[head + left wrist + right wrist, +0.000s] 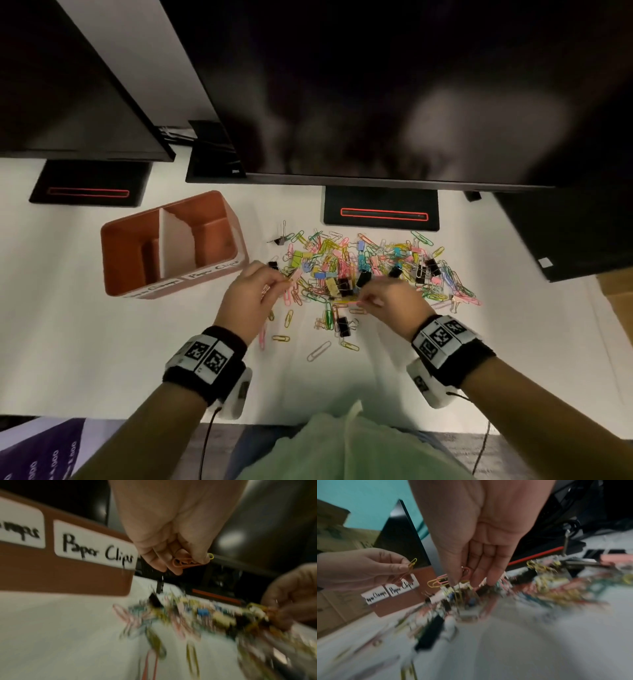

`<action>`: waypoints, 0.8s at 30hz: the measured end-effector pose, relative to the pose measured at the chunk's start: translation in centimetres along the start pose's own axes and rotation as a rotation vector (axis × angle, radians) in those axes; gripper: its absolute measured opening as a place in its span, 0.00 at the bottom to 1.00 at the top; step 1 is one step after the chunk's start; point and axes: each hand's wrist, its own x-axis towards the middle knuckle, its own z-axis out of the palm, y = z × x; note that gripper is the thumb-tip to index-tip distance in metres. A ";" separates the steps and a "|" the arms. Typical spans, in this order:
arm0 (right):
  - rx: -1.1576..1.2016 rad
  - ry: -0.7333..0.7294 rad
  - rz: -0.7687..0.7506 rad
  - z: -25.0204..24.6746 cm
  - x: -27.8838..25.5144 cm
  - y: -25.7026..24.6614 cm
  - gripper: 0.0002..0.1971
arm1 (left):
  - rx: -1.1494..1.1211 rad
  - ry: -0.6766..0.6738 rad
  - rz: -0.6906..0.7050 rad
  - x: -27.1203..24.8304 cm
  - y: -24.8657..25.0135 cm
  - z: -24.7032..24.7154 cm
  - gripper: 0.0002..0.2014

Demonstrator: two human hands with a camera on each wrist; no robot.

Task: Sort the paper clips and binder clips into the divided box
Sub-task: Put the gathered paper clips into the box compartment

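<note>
Divided box (219,205) lying at ten o'clock from left hand (246,298), the nearer; left pinching paper clips (186,563), right hand (387,301) pinching clips (443,581) above pile (376,267).

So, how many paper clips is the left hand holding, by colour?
orange clip: 1
yellow clip: 1
Total pinched in the left hand: 2

A white worktop (85,342) carries two dark monitors: a large one (376,85) at the far side, another (68,85) far left. Grey carpet (219,442) lies near.
</note>
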 end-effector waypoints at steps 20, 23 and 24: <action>0.285 0.072 -0.025 1.3 16.2 -20.8 0.16 | 0.064 0.227 -0.147 3.0 -5.6 -15.1 0.11; 0.274 0.159 -0.055 1.2 13.1 -18.1 0.12 | -0.021 0.073 0.011 0.1 -5.1 -13.8 0.09; 0.255 0.141 -0.031 1.4 11.8 -16.8 0.12 | -0.040 -0.006 0.034 -0.8 -5.2 -12.9 0.09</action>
